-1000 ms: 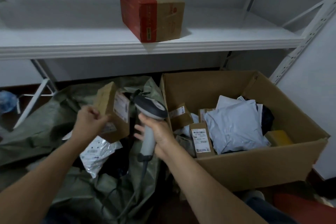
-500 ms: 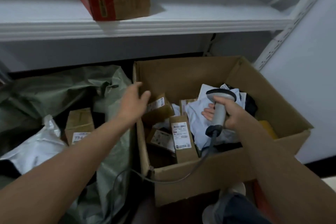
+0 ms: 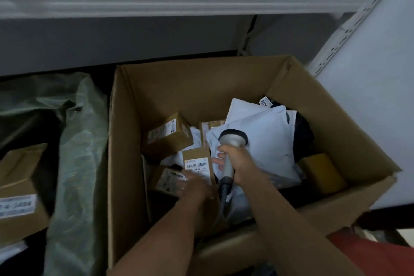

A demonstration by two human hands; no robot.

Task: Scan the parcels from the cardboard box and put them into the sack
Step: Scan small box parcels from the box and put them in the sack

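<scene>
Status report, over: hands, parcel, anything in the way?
Right hand grips scanner. Left hand on upright labelled parcel in cardboard box; grip blurred. Sack beside box, nothing seen between.

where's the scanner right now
Head view, centre: the right hand grips the scanner inside the cardboard box, over the white mailer, right of the labelled parcel.

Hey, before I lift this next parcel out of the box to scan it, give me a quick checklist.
1. Grip of right hand on scanner: ok.
2. Grip of left hand on small labelled parcel: cannot tell, blurred.
3. Its barcode label showing: ok.
4. Aim of scanner at that label: not ok, head over white mailer.
5. Mouth of sack open beside cardboard box: ok.
</scene>
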